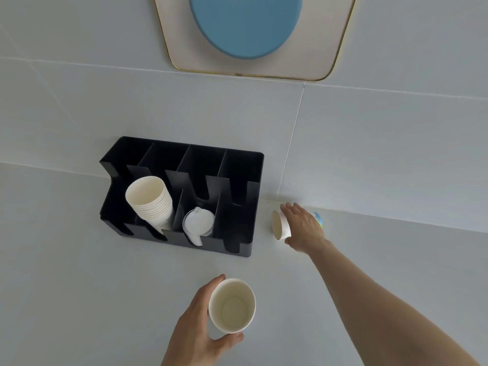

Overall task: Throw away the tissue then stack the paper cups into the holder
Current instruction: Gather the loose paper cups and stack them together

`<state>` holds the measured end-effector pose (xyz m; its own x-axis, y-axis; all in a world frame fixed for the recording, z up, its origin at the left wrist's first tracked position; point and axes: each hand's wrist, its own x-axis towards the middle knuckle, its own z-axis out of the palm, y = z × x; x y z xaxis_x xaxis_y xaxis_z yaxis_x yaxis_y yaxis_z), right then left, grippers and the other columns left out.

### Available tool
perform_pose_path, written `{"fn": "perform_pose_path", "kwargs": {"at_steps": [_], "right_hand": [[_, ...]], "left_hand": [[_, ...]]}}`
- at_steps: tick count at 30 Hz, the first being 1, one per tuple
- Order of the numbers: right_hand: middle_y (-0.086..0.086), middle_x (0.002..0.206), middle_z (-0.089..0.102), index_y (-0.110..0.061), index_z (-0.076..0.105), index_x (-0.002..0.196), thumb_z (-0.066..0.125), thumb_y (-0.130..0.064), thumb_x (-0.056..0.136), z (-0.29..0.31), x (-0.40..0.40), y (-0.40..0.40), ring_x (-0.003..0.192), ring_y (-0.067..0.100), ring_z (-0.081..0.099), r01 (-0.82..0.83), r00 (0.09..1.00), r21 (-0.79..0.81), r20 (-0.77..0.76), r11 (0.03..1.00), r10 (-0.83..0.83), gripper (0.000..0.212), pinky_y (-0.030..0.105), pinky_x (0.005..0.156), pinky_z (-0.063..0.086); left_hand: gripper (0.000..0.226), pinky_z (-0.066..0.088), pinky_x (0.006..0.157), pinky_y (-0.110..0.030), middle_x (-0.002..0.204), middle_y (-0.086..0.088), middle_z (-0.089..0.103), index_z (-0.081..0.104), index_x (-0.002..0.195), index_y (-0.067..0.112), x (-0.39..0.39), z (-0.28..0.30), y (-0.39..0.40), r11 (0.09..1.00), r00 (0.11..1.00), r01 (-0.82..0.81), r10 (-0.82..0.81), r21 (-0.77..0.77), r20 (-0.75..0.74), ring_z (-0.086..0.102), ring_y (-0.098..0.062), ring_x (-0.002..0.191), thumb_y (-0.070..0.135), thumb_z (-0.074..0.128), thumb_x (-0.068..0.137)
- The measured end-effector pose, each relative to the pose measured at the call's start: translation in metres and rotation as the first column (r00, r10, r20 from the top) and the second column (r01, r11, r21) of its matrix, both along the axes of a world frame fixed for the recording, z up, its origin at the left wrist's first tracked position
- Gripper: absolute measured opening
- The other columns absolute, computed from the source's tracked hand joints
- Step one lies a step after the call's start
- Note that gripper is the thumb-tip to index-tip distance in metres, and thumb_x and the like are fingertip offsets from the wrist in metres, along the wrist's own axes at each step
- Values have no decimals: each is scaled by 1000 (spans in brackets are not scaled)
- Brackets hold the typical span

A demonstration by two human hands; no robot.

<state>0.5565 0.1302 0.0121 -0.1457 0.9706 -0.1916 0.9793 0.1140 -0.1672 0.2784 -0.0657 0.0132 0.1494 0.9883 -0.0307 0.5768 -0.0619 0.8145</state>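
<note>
A black cup holder (237, 241) with several compartments stands on the white counter against the wall. A stack of white paper cups (151, 203) leans in its front left slot. Clear plastic lids (196, 224) sit in the slot beside it. My left hand (198, 323) grips an upright white paper cup (232, 305) near the counter's front. Right of the holder, my right hand (303, 227) wraps around another paper cup (280, 225) lying on its side, mouth facing left. No tissue is visible.
A small blue and green object (317, 219) peeks out behind my right hand at the wall's base. A gold-rimmed panel (184, 62) with a blue oval (245, 25) hangs on the tiled wall above.
</note>
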Motion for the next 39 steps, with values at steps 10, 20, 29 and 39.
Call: {"fn": "perform_pose_path", "kwargs": {"at_steps": [10,20,29,39], "right_hand": [[4,127,51,-23,45,141,88,-29,67,-19,-9,-36,112,28,52,67,997,135,26,989,-71,86,39,95,44],[-9,126,62,-26,50,133,94,-42,64,75,-30,-129,107,15,62,357,668,90,-721,930,-187,84,35,86,58],[-14,125,65,-28,54,133,93,-28,72,118,-83,-205,115,14,65,324,379,-36,-911,945,-164,73,36,90,60],[-26,142,49,-39,32,150,82,-62,66,64,-114,-227,131,3,48,320,596,-92,-754,943,-276,100,34,110,43]], "left_hand": [[99,46,97,-19,148,31,39,30,143,49,2,2,-3,1000,1000,-18,18,-25,-11,46,5,129,54,86,61],[100,48,97,-23,141,33,43,29,142,51,-1,2,1,999,1000,8,-9,-53,-16,47,6,125,53,87,59],[95,56,89,-31,132,26,52,32,138,50,-5,5,3,995,997,73,-73,-72,5,57,-2,115,54,86,60],[99,55,88,-27,130,26,56,34,136,49,-7,13,0,984,993,116,-113,-132,34,59,1,114,61,87,54]]}}
